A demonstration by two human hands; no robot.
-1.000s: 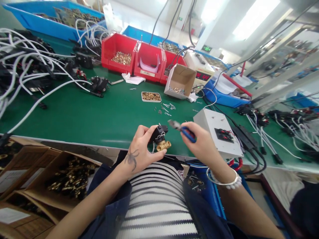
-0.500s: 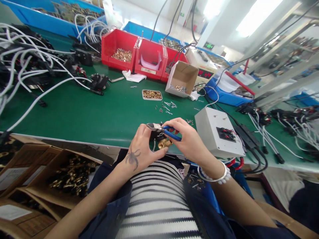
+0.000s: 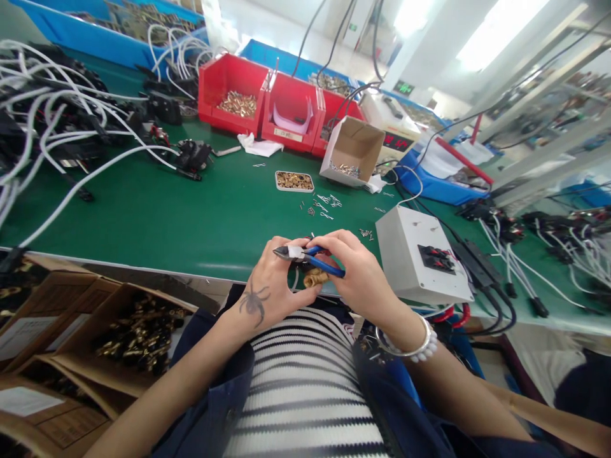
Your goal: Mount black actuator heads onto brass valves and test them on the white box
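My right hand point(image 3: 360, 270) is closed round the blue handles of the pliers point(image 3: 324, 262), whose dark jaws point left over the back of my left fingers. My left hand point(image 3: 274, 286) grips a brass fitting point(image 3: 315, 277) with black parts behind it, at the front edge of the green table point(image 3: 214, 210). The fingers and pliers partly hide this assembly. Beyond the hands lie small metal clips point(image 3: 326, 203) and a small tray of brass pieces point(image 3: 294, 180).
Red bins point(image 3: 233, 95) and an open carton point(image 3: 353, 151) stand at the back. On the right is a grey box point(image 3: 422, 254) with switches. White cables point(image 3: 71, 95) with black parts pile up on the left. Cardboard boxes point(image 3: 100, 343) of brass parts sit below left.
The pliers have shifted slightly left, their jaws now farther over my left hand. My right fingers have moved in over the assembly, covering more of its black parts.
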